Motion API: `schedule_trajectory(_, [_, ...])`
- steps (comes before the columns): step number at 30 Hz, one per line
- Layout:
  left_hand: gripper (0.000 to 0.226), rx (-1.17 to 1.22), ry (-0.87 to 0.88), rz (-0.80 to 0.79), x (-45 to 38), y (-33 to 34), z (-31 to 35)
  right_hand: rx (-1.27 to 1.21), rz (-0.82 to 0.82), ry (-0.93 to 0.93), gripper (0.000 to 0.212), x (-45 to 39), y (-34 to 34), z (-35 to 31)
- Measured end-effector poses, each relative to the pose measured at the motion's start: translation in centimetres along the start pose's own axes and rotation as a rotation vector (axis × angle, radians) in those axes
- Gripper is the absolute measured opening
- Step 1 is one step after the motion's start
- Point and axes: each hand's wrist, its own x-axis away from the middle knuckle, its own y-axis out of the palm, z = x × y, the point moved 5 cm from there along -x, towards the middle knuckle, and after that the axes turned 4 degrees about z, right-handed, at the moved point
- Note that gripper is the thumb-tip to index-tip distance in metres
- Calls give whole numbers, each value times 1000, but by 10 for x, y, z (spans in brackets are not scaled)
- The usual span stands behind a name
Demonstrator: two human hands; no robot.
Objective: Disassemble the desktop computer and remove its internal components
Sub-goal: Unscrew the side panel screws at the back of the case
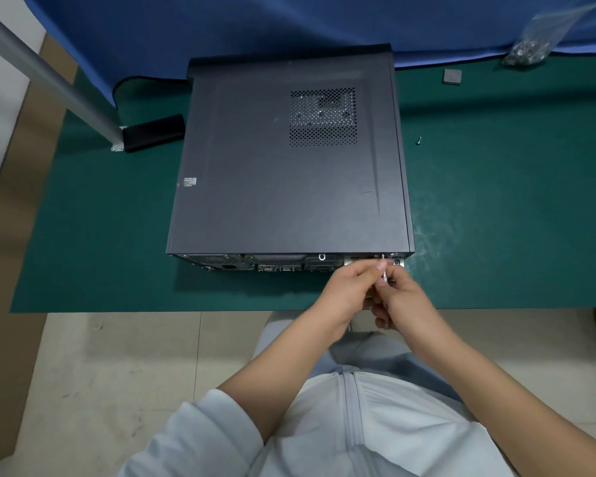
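Computer case (283, 160): lay flat on its side on the green surface (496, 218), side panel up and closed, the vent grille (322, 117) toward the far right of that panel.
Long axis: ran away from the person, front bezel at the far end, rear port panel (289, 263) facing the person at the near edge.
Direction from the hands: the case lay directly ahead of and just beyond both hands, which met at the right end of the rear panel.
Left hand (344, 290): fingers curled, thumb and fingertips pinching at a thin metal shaft, apparently a small screwdriver (383, 270).
Right hand (403, 297): fingers curled round the lower part of the same tool, touching the left hand.
Nearer hand: both were level with the rear right corner; the right looked marginally closer to the corner itself.
Judged step: likely working a rear screw that holds the side panel, so the task appeared barely begun, with all internals enclosed.
Loose screw (418, 140): lay on the surface to the right of the case, well apart from the hands.
Hidden: the tool tip and any screw head were covered by fingers; the tool handle was buried in the right palm.
Hard to make out: rear ports were foreshortened and dark; the bag of hardware (530, 49) at far right was blurred.
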Motion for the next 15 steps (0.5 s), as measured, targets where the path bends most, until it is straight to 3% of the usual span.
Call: schedule_trajectory(15, [14,179,-53,-42,-6,16,-1,-100,122,-47,21,13,-7,-10])
